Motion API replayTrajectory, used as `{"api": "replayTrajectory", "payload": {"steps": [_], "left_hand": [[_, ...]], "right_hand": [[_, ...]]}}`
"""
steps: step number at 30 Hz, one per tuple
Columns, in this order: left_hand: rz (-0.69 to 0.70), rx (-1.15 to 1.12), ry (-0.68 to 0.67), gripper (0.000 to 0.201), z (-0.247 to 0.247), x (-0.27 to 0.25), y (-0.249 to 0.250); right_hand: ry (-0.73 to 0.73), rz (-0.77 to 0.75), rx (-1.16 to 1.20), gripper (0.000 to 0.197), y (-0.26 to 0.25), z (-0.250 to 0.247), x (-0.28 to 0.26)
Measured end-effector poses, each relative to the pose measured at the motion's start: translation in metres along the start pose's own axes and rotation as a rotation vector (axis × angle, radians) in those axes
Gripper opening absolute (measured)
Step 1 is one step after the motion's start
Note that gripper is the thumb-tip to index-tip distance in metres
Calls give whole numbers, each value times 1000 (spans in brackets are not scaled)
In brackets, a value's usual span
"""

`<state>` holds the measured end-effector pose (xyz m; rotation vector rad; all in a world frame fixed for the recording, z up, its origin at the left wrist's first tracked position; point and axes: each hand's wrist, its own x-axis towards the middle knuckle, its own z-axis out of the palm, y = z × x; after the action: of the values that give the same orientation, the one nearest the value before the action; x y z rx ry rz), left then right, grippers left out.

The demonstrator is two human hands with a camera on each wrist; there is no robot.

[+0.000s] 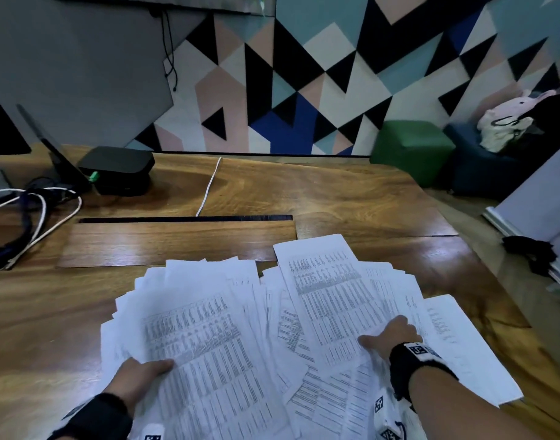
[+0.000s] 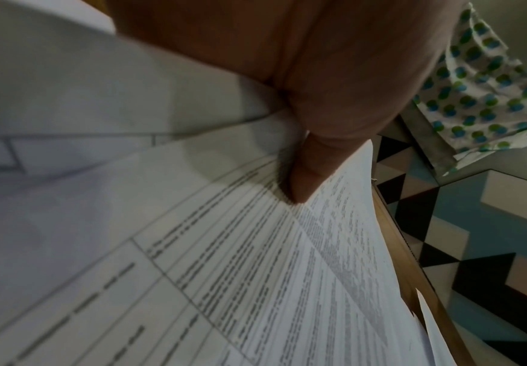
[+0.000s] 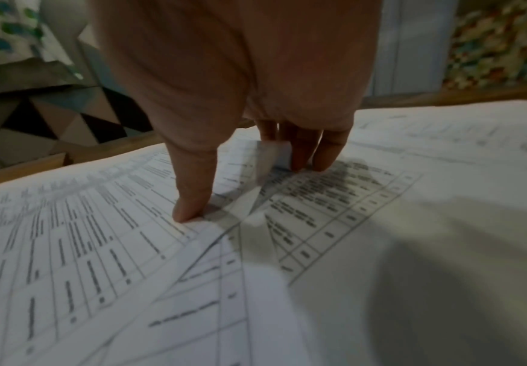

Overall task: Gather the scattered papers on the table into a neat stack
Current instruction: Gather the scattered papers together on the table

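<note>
White printed papers [image 1: 215, 328] lie fanned and overlapping on the near part of the wooden table [image 1: 335, 192]. My left hand [image 1: 139, 376] grips the left bunch at its near-left edge, thumb [image 2: 306, 173] on top and fingers hidden beneath. My right hand [image 1: 393, 336] holds the right side of the fan. Its thumb [image 3: 193, 193] presses on a top sheet [image 1: 329, 296], its fingers [image 3: 315, 153] come down just past that sheet's edge, and a corner lifts between them. One sheet [image 1: 462, 344] sticks out to the right, near the table's right edge.
A black box [image 1: 117, 168] and tangled cables [image 1: 34, 211] sit at the far left. A white cable [image 1: 209, 185] runs into a slot by a wooden panel [image 1: 177, 242]. A green pouf [image 1: 412, 147] stands beyond the table. A black item [image 1: 529, 252] lies on the floor at the right.
</note>
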<state>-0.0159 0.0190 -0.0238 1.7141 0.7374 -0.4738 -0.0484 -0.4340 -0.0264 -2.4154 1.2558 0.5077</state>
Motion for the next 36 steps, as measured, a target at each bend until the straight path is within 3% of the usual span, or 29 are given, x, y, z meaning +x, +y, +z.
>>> {"api": "replayTrajectory", "payload": {"steps": [3,7,9,11,14,16,18,21,23,29,33,34,36], "left_hand": [[-21,6,16,28,2,0,-2],[-15,17,51,40,4,-1,-5],[-7,2,44,30,4,-3,-5],[3,1,35,22,4,-4,-6],[0,-14,40,25,4,-7,-7],[-1,-2,47,27,4,-8,-6],[10,28,48,29,5,-8,-4],[10,33,30,25,8,-13,0],[9,21,19,28,10,-13,0],[65,16,16,20,13,-19,2],[50,35,2,24,12,-18,1],[51,43,7,23,11,-19,1],[62,51,18,22,11,-21,2]], "right_hand": [[-28,-17,5,81,1,0,1],[-86,-119,163,35,5,-1,-1],[-151,-118,358,25,15,-7,-12],[-225,-80,399,19,28,-14,-33],[-388,-34,227,23,47,-16,-65],[-447,-22,143,35,53,-14,-76],[-373,-18,90,55,55,-8,-79],[-126,27,133,96,43,7,-75],[-59,59,123,104,28,18,-75],[-76,155,72,88,-9,37,-73],[-127,89,182,33,-14,44,-63],[-144,69,209,25,-16,45,-65],[-183,39,285,30,-18,47,-67]]}}
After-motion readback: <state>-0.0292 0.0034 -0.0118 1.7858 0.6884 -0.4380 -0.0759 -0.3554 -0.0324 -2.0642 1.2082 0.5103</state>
